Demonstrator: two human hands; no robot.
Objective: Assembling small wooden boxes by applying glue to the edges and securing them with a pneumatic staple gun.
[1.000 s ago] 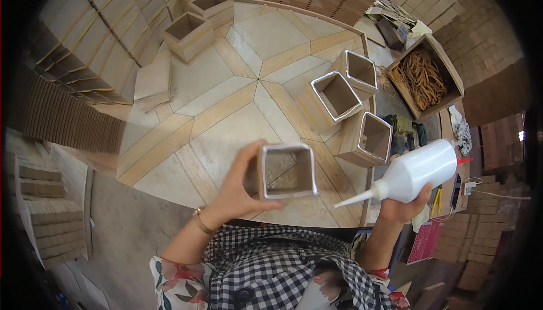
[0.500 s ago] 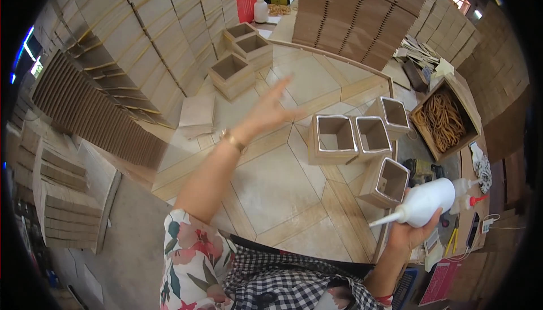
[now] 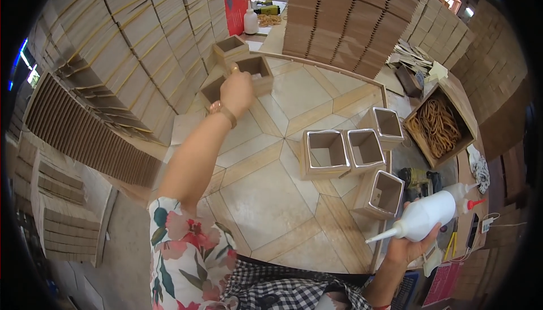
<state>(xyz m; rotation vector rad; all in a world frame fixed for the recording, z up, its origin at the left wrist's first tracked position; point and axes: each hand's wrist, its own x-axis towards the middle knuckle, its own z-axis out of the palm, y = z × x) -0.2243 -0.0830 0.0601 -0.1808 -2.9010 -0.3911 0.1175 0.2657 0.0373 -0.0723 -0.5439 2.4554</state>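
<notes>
My left hand (image 3: 236,92) reaches to the back left, its fingers closed over the wall of a small open-topped wooden box (image 3: 263,85). Beside that box stand two more wooden boxes, one behind it (image 3: 222,56) and one partly hidden under my hand (image 3: 208,96). In my right hand (image 3: 412,248) is a white squeeze bottle (image 3: 427,216), tilted with its long nozzle pointing left. Left of the bottle sits a wooden box (image 3: 366,197) with a white line along its rim. Several similar white-rimmed boxes (image 3: 327,173) stand just behind it.
Tall stacks of wooden pieces (image 3: 153,33) line the left, with another stack (image 3: 339,21) at the back. On the right are a wooden bin of rubber bands (image 3: 438,126), a drill (image 3: 417,179) and a red-tipped bottle (image 3: 470,205). A white bottle (image 3: 250,21) stands far back.
My left hand has moved from over the table's middle to the back-left boxes and closed on one, which has shifted slightly right. My right hand still holds the bottle. The view has shifted slightly.
</notes>
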